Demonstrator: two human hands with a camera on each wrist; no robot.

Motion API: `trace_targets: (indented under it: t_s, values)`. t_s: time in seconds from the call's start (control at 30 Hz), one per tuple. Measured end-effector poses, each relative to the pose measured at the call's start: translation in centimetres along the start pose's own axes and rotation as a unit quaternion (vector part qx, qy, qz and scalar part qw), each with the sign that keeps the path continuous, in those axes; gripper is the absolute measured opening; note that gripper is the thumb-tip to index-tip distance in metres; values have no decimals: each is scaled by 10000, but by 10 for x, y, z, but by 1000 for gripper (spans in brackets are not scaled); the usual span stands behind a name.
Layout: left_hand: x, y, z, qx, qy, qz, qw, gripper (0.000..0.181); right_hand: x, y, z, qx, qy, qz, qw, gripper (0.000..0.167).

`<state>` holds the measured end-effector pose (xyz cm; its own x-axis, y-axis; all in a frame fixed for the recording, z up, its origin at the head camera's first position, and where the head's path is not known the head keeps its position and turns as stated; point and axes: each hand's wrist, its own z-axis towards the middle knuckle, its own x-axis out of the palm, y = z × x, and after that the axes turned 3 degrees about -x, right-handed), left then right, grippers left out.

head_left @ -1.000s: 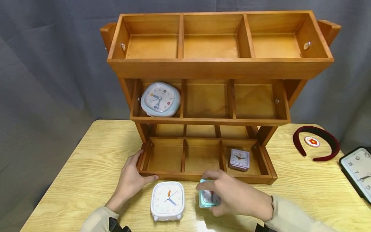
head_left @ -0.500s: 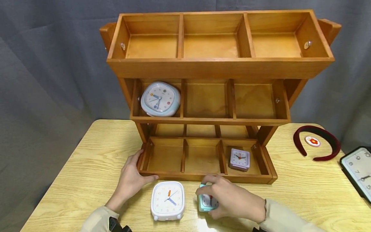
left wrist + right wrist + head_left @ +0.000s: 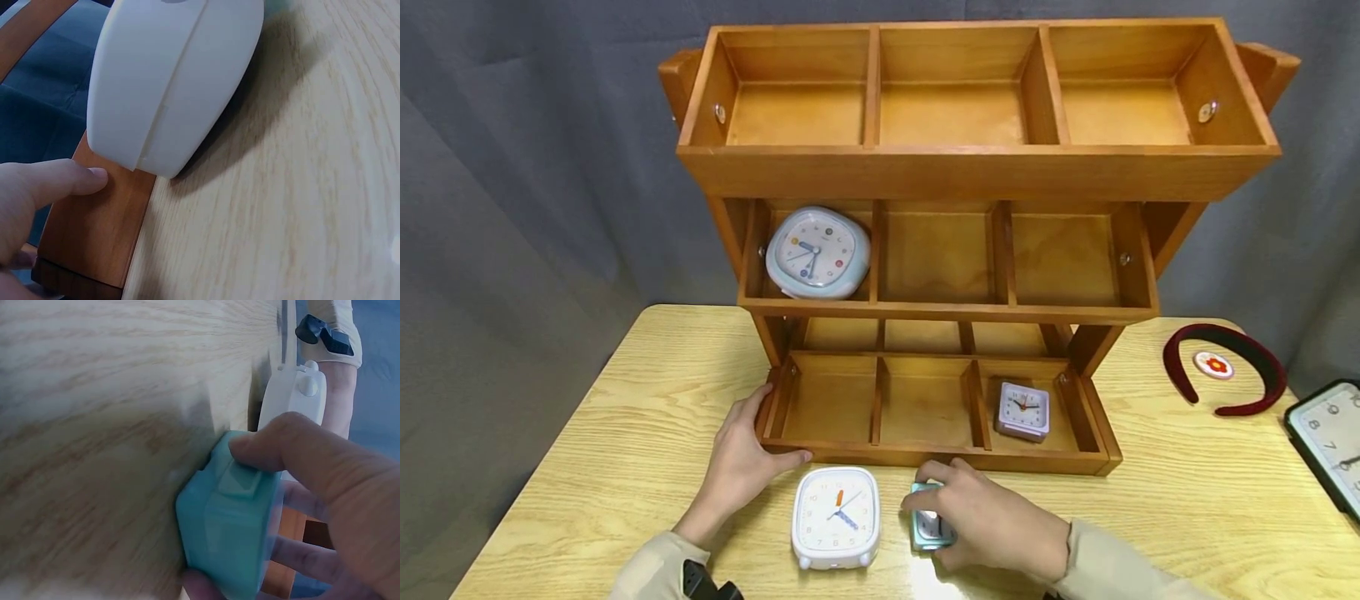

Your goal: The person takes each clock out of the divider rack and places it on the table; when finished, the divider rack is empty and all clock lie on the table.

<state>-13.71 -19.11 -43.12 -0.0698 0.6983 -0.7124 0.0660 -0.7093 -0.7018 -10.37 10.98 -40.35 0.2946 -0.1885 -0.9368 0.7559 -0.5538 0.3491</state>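
My right hand (image 3: 992,521) grips a small teal clock (image 3: 925,529) on the table, face up; in the right wrist view the thumb presses the teal casing (image 3: 228,519) and fingertips curl round its other sides. My left hand (image 3: 737,458) holds the front left corner of the bottom shelf tray (image 3: 872,455), its thumb on the front board (image 3: 94,231) in the left wrist view. Between the hands a white clock (image 3: 836,517) lies face up. A lilac clock (image 3: 1024,410) lies in the bottom tray's right compartment.
The wooden shelf's top tier (image 3: 977,171) overhangs the lower ones. A pale blue clock (image 3: 817,252) occupies the middle tier's left compartment. At the right are a dark red headband (image 3: 1273,371), an oval flower piece (image 3: 1213,365) and a large dark-framed clock (image 3: 1330,442).
My right hand has moved slightly left and toward the table's front edge with the teal clock in its grip. The left hand keeps its place on the tray, and the head view has shifted slightly.
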Motion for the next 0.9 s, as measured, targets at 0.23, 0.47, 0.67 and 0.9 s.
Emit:
trace_targets:
  t_s: [0.23,0.47,0.67,0.9]
  values:
    - [1,0,1,-2,63,-39,10000,105,-3,3,-3,122,67,-76,9999,55]
    - [-3,-1,1,51,59,20,10000,104,-34,-2,-22,-76,-998,-74,9950,60]
    - [-5,-2,1,-4,118,42,9999,106,-67,-34,-43,171,-1693,-371,9847,59]
    - [-1,0,2,3,132,114,9998,107,-82,-72,-58,556,-1861,-496,9797,58]
